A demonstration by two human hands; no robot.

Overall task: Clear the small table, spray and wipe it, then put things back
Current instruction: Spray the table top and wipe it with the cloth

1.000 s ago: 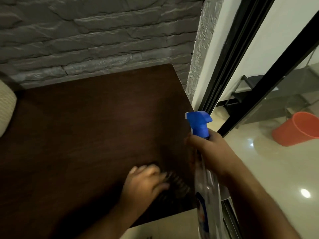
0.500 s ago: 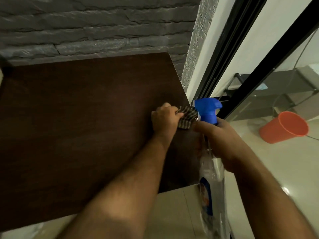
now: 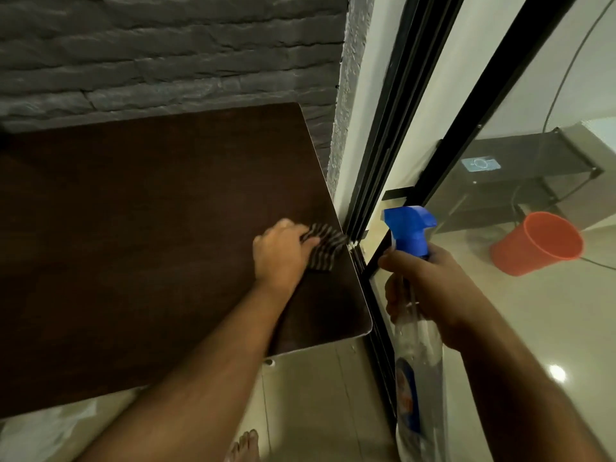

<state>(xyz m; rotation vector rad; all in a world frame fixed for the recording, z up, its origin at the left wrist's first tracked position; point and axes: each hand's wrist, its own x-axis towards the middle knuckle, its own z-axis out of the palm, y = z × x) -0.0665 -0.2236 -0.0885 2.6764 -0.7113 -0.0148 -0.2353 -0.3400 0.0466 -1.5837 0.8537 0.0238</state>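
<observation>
The small dark brown table (image 3: 140, 228) has a bare top and stands against a grey brick wall. My left hand (image 3: 281, 253) grips a dark striped cloth (image 3: 325, 246) and holds it on the tabletop at the right edge. My right hand (image 3: 423, 285) holds a clear spray bottle (image 3: 416, 345) by its neck, off the table's right side. The bottle's blue trigger head (image 3: 410, 228) points left; its lower part carries a blue label.
A black sliding glass door frame (image 3: 376, 181) runs along the table's right edge. Behind the glass an orange bucket (image 3: 536, 243) lies tilted on a shiny floor, near a dark metal rack (image 3: 520, 168). Pale floor tiles and my bare toes (image 3: 245, 445) show below the table.
My left hand moved the cloth from the table's near right corner up along the right edge. The right hand with the bottle stayed beside the table.
</observation>
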